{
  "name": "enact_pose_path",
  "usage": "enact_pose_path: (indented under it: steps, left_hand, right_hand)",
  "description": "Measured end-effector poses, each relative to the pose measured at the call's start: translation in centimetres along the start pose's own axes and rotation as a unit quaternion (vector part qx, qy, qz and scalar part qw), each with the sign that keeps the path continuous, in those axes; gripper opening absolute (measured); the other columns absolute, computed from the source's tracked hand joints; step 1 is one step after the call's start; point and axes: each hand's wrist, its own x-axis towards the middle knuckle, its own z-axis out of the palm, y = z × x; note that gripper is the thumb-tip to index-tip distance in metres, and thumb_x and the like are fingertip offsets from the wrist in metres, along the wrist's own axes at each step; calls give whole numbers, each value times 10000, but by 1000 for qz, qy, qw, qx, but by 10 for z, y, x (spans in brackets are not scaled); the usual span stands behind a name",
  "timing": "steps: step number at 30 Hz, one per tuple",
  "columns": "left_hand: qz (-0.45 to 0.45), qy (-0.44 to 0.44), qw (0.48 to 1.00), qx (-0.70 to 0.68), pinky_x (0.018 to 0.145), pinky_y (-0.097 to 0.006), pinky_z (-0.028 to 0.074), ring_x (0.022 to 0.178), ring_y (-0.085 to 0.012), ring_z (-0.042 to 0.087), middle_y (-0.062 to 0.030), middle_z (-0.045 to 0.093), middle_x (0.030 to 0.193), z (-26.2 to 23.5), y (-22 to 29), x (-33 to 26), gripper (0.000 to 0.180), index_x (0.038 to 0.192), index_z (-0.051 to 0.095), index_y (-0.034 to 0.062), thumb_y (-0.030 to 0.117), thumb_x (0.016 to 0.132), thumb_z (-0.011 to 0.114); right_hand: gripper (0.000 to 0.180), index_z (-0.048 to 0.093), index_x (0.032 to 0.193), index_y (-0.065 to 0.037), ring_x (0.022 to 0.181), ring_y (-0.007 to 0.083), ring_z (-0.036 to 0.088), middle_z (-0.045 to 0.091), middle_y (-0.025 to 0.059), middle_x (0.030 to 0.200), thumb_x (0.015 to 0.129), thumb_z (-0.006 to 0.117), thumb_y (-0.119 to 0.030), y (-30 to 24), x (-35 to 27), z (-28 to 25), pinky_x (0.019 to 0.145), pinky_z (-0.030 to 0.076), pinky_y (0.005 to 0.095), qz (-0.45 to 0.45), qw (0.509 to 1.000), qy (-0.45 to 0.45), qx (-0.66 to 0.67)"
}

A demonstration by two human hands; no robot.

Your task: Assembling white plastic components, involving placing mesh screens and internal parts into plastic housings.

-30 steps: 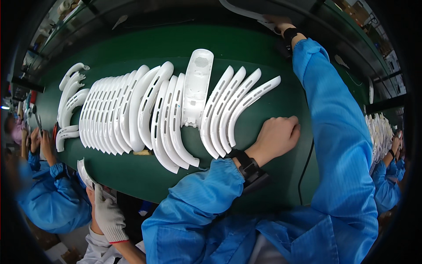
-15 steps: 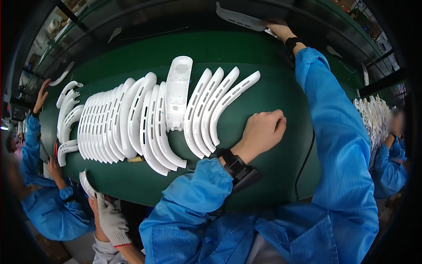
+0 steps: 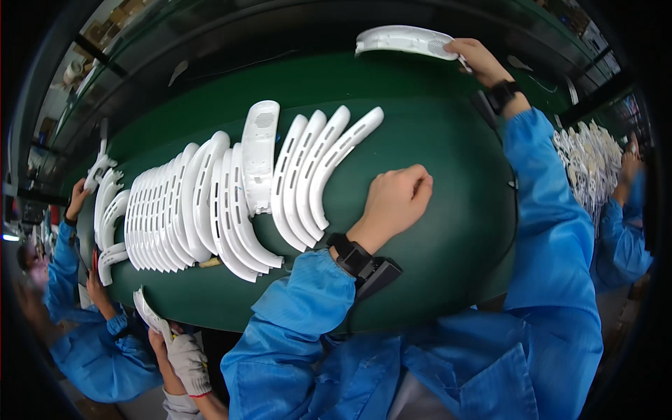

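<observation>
My right hand (image 3: 483, 61), at the far right, grips one end of a white curved plastic shell (image 3: 402, 40) held up over the table's back edge. The shell's inner side shows, with a patch of small holes near my fingers. My left hand (image 3: 395, 203) is curled into a fist over the green tabletop, and nothing shows in it. Nearest to it, on its left, stand several white slotted curved shells (image 3: 350, 150) side by side. Beyond these, a wider white shell (image 3: 260, 150) lies with its inside up.
A long row of white slotted shells (image 3: 157, 217) stands on the green table (image 3: 448, 259). More curved white pieces (image 3: 110, 203) lie at the left end. At lower left, another person's gloved hand (image 3: 187, 360) holds a white piece. White parts (image 3: 588, 164) are heaped at right.
My right hand has swung the shell to the right and turned it, so its inside now faces me. My left hand stays a fist. The view has shifted slightly.
</observation>
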Motion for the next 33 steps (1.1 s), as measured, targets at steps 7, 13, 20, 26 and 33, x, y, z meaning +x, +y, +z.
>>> enact_pose_path:
  steps: [7,13,20,26,33]
  left_hand:
    - [-13,-4,998,-64,503,-276,422,520,-151,570,-84,598,601,1,-6,-1,104,832,640,13,103,875,608]
    - [155,114,981,32,540,-247,382,606,-141,492,-54,548,709,-10,12,-1,55,777,630,7,13,830,616]
    - [272,79,927,245,802,-392,413,938,-296,531,-111,574,1005,11,39,37,173,950,620,52,110,790,654]
    - [187,-35,912,363,790,-397,404,911,-269,566,-82,603,974,16,30,46,331,1079,600,69,165,772,677]
    - [145,-116,892,411,782,-404,461,895,-288,592,-118,598,956,4,37,44,573,1201,531,103,139,676,758]
  right_hand:
    - [308,720,951,-10,620,38,491,618,-21,756,857,678,-301,22,-152,-23,521,357,204,91,995,-46,-3]
    - [292,655,809,28,568,50,460,522,-39,640,899,615,-247,28,-186,-5,498,359,237,71,986,-132,-77]
    - [300,652,916,13,663,246,601,636,147,756,921,537,-264,23,-186,10,657,478,365,7,969,-149,-196]
    - [272,621,862,11,589,168,493,543,68,652,928,565,-246,19,-179,22,550,411,326,-21,973,-138,-186]
    - [306,599,801,10,575,118,475,511,46,626,921,595,-272,13,-177,15,514,366,298,-14,962,-199,-184]
